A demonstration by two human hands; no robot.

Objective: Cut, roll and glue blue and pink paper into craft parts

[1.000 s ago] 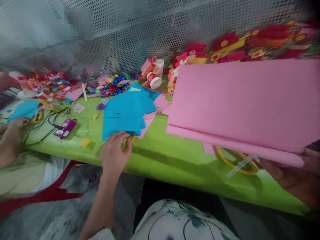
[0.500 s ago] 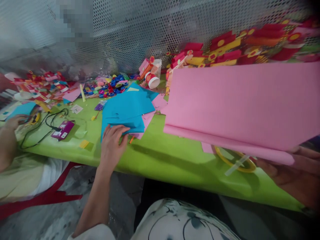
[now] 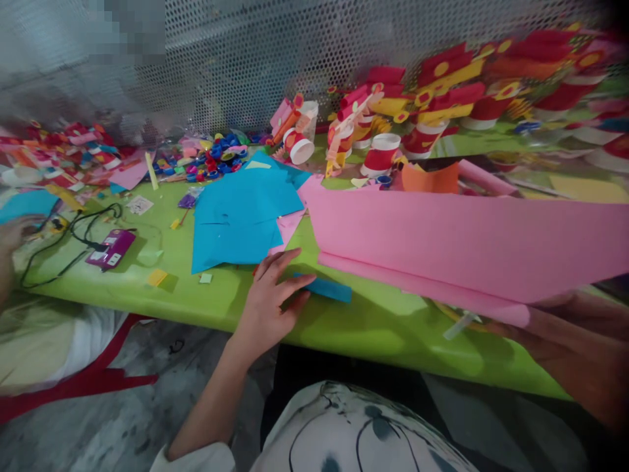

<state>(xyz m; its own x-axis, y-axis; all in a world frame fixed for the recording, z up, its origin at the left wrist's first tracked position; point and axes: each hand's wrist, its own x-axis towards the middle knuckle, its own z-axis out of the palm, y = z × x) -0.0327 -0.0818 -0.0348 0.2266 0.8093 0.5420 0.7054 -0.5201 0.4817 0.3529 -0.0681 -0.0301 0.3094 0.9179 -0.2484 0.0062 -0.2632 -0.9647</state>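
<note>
A blue paper strip extends to the right from the fingers of my left hand. Its near end is partly hidden behind those fingers, and the index finger is stretched out above it. At the right, my right hand grips a large pink paper sheet by its near corner. The sheet's near edge is folded or rolled over. Beyond my left hand lie several blue paper sheets, with pink paper partly under them.
Red, yellow and white paper-cup models stand along the perforated metal panel. Bottle caps are heaped at the back. A purple cabled box lies on the green table. A yellow ring is partly hidden under the pink sheet. A co-worker's hand is at far left.
My left hand has left the blue sheets and moved right with the blue strip. The pink sheet has tipped lower, uncovering cups and orange paper behind it.
</note>
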